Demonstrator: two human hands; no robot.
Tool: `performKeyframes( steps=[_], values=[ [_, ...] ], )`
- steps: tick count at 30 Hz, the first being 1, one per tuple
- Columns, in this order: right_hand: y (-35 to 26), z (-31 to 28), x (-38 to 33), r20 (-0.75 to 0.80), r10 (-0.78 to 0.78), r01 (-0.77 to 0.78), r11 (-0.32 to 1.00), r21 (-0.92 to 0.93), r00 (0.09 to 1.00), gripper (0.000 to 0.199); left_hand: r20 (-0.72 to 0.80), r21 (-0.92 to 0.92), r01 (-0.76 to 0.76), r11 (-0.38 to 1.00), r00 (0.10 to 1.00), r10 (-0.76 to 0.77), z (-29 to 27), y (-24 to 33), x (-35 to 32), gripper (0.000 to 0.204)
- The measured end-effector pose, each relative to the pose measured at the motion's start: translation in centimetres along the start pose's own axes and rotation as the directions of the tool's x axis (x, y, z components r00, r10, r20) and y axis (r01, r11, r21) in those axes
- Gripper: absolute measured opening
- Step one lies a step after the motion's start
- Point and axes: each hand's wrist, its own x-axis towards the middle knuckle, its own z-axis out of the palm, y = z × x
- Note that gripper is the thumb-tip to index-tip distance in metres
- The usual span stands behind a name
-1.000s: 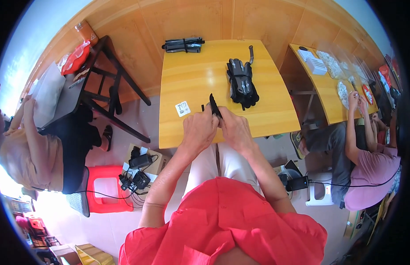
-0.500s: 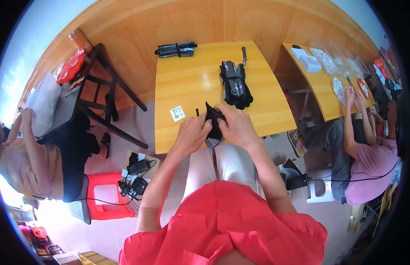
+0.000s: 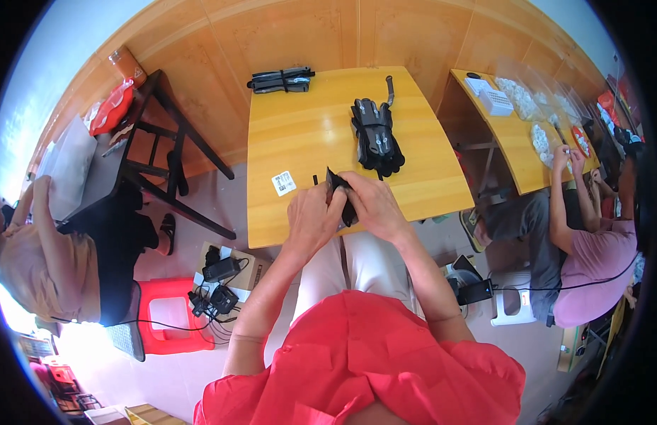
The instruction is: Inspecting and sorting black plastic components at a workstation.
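Observation:
Over the table's near edge, both my hands close round a dark, limp piece of black fabric [image 3: 348, 214]; its exact kind does not show. My left hand [image 3: 314, 212] has its thumb pressed onto it from the left. From the right, my right hand [image 3: 374, 205] pinches it, its fingers curled over the top. Beyond my hands lies a banded stack of black-and-grey pieces [image 3: 376, 138] that look like gloves. A short black strip [image 3: 315, 180] lies just past my left hand, and a white printed label [image 3: 283, 183] rests to its left.
On the yellow table [image 3: 307, 134], a second banded black bundle [image 3: 281, 79] lies at the back left and a dark strap [image 3: 390, 91] at the back right. People sit at side tables. A red stool [image 3: 174, 283] and power adapters [image 3: 221, 269] stand low left.
My hands have drawn closer together and turned slightly around the black fabric. Its lighter, patterned lower end, visible before, is now hidden. The stack and label stay put.

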Motion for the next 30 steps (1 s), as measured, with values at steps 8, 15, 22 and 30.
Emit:
performKeyframes(
  steps=[8,15,22,30],
  values=[
    [-1.4,-0.3,-0.6,0.070,0.121,-0.112,0.987,-0.118,0.990,0.030,0.107,0.125,-0.160,0.979,0.983,0.147,-0.2,-0.2,0.0,0.029],
    [-1.6,-1.9,-1.0,0.188,0.141,-0.114,0.982,-0.151,0.972,0.033,0.237,-0.015,-0.204,0.979,0.950,0.201,-0.6,-0.3,-0.4,0.025],
    [-0.6,-1.8,-1.9,0.139,-0.026,0.018,0.998,0.063,0.990,0.023,0.389,-0.080,-0.152,0.985,0.905,0.171,-1.4,-0.6,-0.7,0.024],
    [-2.4,-1.3,-2.8,0.100,0.223,-0.208,0.967,-0.144,0.970,0.020,0.393,-0.023,-0.299,0.954,0.875,0.284,-0.3,-0.1,-1.1,0.022]
  ],
)
